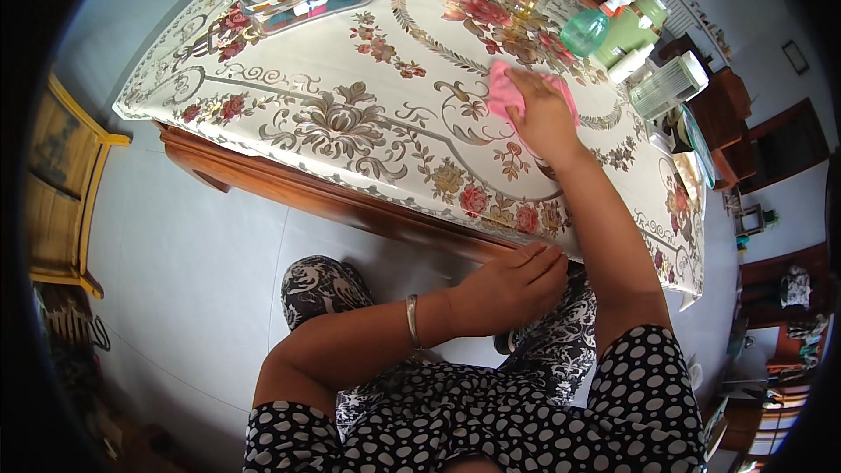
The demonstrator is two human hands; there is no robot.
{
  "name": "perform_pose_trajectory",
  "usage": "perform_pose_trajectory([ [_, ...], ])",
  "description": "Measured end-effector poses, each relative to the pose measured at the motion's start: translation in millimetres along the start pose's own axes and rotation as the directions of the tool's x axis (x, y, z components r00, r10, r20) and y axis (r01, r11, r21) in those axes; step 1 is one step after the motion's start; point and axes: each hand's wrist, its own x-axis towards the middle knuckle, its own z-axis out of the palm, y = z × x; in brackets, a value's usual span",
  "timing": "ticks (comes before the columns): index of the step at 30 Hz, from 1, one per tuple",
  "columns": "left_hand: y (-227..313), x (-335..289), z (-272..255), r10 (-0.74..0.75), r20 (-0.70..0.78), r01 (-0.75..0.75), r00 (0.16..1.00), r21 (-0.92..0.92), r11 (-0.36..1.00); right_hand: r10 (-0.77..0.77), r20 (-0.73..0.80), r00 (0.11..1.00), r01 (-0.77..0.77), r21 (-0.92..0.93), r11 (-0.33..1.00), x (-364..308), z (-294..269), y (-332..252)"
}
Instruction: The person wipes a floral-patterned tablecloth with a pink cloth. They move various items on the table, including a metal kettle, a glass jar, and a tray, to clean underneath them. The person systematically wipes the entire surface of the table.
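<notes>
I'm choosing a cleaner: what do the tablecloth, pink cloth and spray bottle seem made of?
Tablecloth: perhaps plastic-coated, smooth, judging by its slight sheen; backing unseen. Pink cloth: soft-looking, matt fabric, creased under the right hand; fibre unclear. Spray bottle: likely plastic, glossy, translucent green.

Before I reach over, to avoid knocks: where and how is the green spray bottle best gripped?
Grip the green spray bottle round its body below the spray head, probably from the near left: it narrows upward there, and that side looks open, while a green container stands close on its right.
</notes>
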Motion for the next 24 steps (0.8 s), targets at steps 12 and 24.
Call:
perform_pose_trajectory([
  [12, 0, -7, 14, -0.006, 0.071, 0.005, 0.997, 0.024, 1.000, -0.094, 0.035, 0.995, 0.087, 0.166, 0.982, -8, -10, -30],
  [24, -8, 7, 16, -0.116, 0.057, 0.116, 0.992, 0.004, 0.993, 0.054, -0.005, 0.999, -0.053, 0.113, 0.992, 94, 57, 3],
])
